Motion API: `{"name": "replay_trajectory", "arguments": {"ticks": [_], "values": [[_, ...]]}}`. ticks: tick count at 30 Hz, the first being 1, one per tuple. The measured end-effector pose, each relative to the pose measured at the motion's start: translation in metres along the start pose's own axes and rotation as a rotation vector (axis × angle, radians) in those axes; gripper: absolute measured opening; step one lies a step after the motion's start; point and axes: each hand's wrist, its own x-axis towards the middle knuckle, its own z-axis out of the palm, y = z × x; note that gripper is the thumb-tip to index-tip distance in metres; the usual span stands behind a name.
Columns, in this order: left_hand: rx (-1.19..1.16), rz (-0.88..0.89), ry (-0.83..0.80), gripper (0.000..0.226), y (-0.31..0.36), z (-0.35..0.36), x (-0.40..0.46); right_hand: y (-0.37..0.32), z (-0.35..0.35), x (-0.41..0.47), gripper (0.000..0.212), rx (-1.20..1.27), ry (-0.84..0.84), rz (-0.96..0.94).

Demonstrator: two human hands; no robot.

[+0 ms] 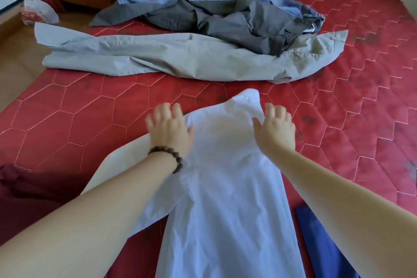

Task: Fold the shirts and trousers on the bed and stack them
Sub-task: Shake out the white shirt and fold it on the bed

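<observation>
Both hands, the left hand (168, 130) and right hand (276, 130), lay flat with fingers spread on the white shirt (225, 187) at the red mattress's (67, 119) near edge, seemingly smoothing it for folding.

No legible text anywhere

The white plastic bag (38, 10) on the floor at far left carries a red printed patch, too blurred to read; the clothes on the bed (338, 119) show no readable label, brand or number.
</observation>
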Motion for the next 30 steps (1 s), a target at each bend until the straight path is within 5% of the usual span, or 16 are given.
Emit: {"name": "replay_trajectory", "arguments": {"ticks": [3, 6, 10, 14, 17, 21, 30], "values": [[-0.090, 0.263, -0.223, 0.044, 0.044, 0.022, -0.024, -0.017, 0.021, -0.027, 0.049, -0.030, -0.088, -0.361], [-0.040, 0.202, -0.380, 0.056, 0.044, 0.047, -0.040, -0.011, 0.049, -0.039, 0.056, -0.176, -0.274, -0.490], [0.101, 0.211, -0.330, 0.063, -0.003, 0.056, -0.042, 0.026, 0.053, -0.032, 0.053, -0.241, -0.276, -0.416], [0.253, 0.114, -0.383, 0.058, 0.002, 0.032, -0.033, 0.034, 0.041, -0.045, 0.053, -0.180, -0.219, -0.092], [0.192, 0.236, -0.278, 0.058, 0.038, 0.016, -0.069, 0.016, 0.033, -0.092, 0.058, -0.112, -0.119, -0.188], [0.002, 0.241, -0.517, 0.054, 0.073, 0.020, -0.161, 0.011, 0.037, -0.178, 0.058, -0.079, -0.254, -0.361], [0.205, 0.200, -0.345, 0.080, -0.008, 0.001, -0.267, 0.070, 0.020, -0.272, 0.067, -0.194, -0.278, -0.172]]}}
